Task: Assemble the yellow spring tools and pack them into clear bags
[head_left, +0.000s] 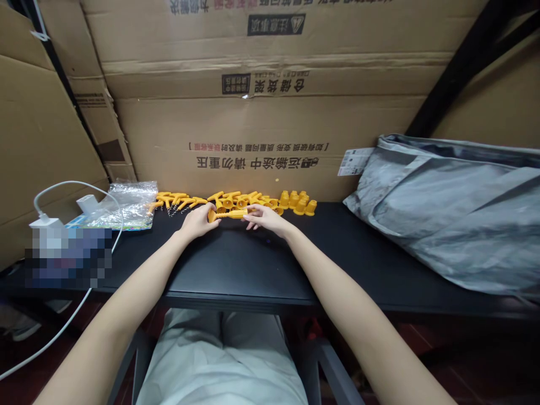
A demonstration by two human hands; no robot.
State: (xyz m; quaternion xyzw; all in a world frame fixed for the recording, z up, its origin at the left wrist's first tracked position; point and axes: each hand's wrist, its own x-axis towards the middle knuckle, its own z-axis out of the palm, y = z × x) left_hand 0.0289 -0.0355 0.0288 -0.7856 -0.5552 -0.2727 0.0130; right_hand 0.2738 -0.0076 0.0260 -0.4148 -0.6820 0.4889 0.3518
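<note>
Fingers of the left hand pinched one end of a yellow piece, while I watched those of the right hand pinch its other end, so it lay sideways between both sets of fingertips. Yellow T-shaped handles sat beyond and left of the left fingers; bell-shaped yellow caps stood beyond and right of the right fingers. I judged the step to be joining or adjusting the held piece's parts; the next move seemed to call for steady left fingers and careful alignment by the right.
</note>
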